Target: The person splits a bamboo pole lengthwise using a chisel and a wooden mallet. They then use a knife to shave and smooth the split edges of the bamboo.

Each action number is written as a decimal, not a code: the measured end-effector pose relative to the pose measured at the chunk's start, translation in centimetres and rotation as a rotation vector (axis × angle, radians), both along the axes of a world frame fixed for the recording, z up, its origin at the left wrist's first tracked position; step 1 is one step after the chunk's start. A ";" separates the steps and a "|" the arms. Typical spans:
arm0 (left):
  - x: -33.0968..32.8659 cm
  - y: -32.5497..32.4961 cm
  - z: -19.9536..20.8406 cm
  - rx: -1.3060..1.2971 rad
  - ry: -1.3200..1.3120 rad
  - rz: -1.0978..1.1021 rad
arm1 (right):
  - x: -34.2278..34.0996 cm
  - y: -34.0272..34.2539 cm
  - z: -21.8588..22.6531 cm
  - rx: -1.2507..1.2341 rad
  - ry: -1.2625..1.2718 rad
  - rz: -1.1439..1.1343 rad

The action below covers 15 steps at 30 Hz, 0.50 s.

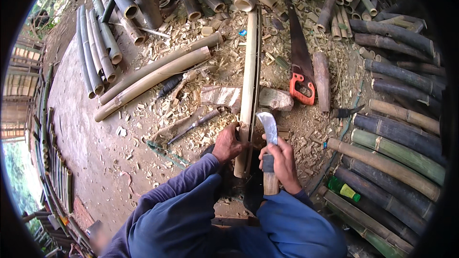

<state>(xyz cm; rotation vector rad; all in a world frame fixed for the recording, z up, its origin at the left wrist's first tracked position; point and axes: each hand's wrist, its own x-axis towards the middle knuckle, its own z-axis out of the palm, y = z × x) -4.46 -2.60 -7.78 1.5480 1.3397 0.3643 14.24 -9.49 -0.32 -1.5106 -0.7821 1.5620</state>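
Observation:
A long pale split bamboo length (248, 62) runs away from me between my knees, lying across a wooden block (222, 97). My left hand (228, 144) is closed on its left edge near the close end. In my right hand (284, 163) is a curved-blade knife (269, 127), gripped by its wooden handle with a black band round it. The blade points away from me, just right of the bamboo. Where the blade lies over the bamboo's dark right edge, I cannot tell whether they touch.
A handsaw (302, 87) with an orange handle and a wooden club (322, 81) lie to the right. Another slim knife (197, 123) lies left among shavings. Cut bamboo poles (397, 143) line the right side, with a green bottle (343, 188); two bamboo lengths (153, 85) lie left.

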 end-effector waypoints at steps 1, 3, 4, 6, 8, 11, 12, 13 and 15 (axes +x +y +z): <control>-0.1 0.1 -0.5 -0.015 0.037 -0.048 | -0.1 -0.7 0.2 -0.010 -0.024 -0.006; -0.3 0.1 -0.6 -0.135 -0.097 -0.032 | 0.1 -2.0 -0.9 0.093 -0.192 0.051; -0.4 0.0 -0.7 -0.196 -0.162 -0.021 | 0.2 -2.4 -1.3 0.143 -0.275 0.081; -0.4 0.1 -0.1 -0.170 -0.156 -0.034 | -0.2 -2.7 -0.7 0.098 -0.361 0.144; -0.4 0.2 0.2 -0.156 -0.147 -0.045 | -0.7 -2.9 -0.5 0.067 -0.387 0.164; -0.2 -0.2 -1.1 -0.004 -0.206 -0.008 | -0.8 -3.4 -1.1 0.235 -0.665 0.242; -0.2 -0.3 -0.9 -0.006 -0.187 0.000 | -0.9 -3.4 -0.8 0.272 -0.749 0.284; -0.1 -0.4 -0.7 -0.008 -0.168 0.008 | -1.0 -3.6 -0.9 0.301 -0.780 0.286; 0.4 -0.7 -0.5 0.040 -0.123 0.017 | -1.1 -3.9 -1.2 0.356 -0.849 0.292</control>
